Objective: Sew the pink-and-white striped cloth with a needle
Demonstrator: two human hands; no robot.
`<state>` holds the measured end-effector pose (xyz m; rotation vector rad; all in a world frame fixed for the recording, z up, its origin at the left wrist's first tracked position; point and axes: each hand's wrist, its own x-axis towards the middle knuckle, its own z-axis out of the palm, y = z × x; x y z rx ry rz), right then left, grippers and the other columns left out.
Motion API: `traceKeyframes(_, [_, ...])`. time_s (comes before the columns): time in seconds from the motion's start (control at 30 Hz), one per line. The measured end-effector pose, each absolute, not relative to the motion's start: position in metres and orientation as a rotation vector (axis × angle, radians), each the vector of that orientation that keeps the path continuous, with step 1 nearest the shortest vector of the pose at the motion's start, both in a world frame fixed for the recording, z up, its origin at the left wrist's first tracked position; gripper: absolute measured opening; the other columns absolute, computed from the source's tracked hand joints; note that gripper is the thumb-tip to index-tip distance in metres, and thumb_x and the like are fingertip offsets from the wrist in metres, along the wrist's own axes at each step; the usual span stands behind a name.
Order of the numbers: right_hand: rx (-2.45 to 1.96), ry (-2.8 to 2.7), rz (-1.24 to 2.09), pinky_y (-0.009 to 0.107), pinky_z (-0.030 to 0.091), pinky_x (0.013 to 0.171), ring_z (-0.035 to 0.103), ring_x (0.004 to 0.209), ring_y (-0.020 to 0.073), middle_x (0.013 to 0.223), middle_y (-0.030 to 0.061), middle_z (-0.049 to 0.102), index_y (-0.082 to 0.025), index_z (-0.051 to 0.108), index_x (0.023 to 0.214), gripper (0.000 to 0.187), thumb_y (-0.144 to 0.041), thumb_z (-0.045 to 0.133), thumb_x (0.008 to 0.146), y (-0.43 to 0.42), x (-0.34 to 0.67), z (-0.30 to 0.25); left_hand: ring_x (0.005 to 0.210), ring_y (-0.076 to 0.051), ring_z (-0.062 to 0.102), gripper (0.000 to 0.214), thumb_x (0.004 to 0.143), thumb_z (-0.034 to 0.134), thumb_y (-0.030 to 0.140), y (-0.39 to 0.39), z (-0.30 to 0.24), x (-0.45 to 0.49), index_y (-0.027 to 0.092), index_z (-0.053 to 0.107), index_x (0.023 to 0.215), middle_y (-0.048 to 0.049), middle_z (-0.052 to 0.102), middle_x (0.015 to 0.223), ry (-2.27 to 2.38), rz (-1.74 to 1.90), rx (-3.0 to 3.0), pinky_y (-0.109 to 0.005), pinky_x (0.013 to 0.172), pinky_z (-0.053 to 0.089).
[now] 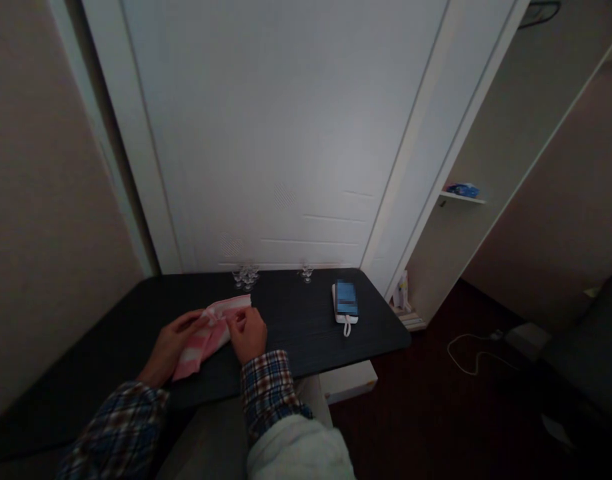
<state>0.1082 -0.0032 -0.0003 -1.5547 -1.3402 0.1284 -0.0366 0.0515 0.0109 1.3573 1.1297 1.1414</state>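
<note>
A pink and white cloth point(199, 348) lies bunched over the left part of the dark table, its upper corner reaching past my right hand. My left hand point(172, 343) holds it from the left side, the fingers pressed onto its middle. On the other side my right hand point(250, 335) is closed in a pinch on the cloth. Whether something small sits within the folds between my fingers, I cannot tell. Behind the cloth, near the table's back edge, stands a cluster of several tiny clear stemmed glasses point(246, 277).
More tiny glasses point(307, 273) stand further right along the back edge. A phone point(346, 298) rests on a white device with a strap loop. The dark table point(301, 333) meets a white panel point(286, 133). Below its front edge is a white box point(349, 381).
</note>
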Motion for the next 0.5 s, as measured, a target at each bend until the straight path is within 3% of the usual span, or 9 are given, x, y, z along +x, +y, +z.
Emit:
traceKeyframes(0.3, [-1.512, -1.38, 0.148, 0.027, 0.046, 0.08, 0.056, 0.089, 0.0141, 0.103, 0.0008, 0.052, -0.025, 0.048, 0.105, 0.028, -0.027, 0.055, 0.078, -0.005, 0.11, 0.002, 0.103, -0.03, 0.052, 0.043, 0.062, 0.068, 0.036, 0.056, 0.006, -0.037, 0.012, 0.062, 0.097, -0.0086, 0.063, 0.104, 1.13, 1.118, 1.379, -0.031, 0.086, 0.044])
traceKeyframes(0.5, [-1.522, -1.384, 0.155, 0.026, 0.046, 0.078, 0.056, 0.088, 0.0138, 0.102, 0.0008, 0.052, -0.025, 0.048, 0.105, 0.027, -0.028, 0.055, 0.079, -0.005, 0.11, 0.001, 0.1, -0.029, 0.054, 0.045, 0.061, 0.069, 0.035, 0.066, -0.006, -0.04, 0.014, 0.061, 0.1, -0.008, 0.062, 0.105, 1.176, 1.137, 1.334, -0.03, 0.077, 0.047])
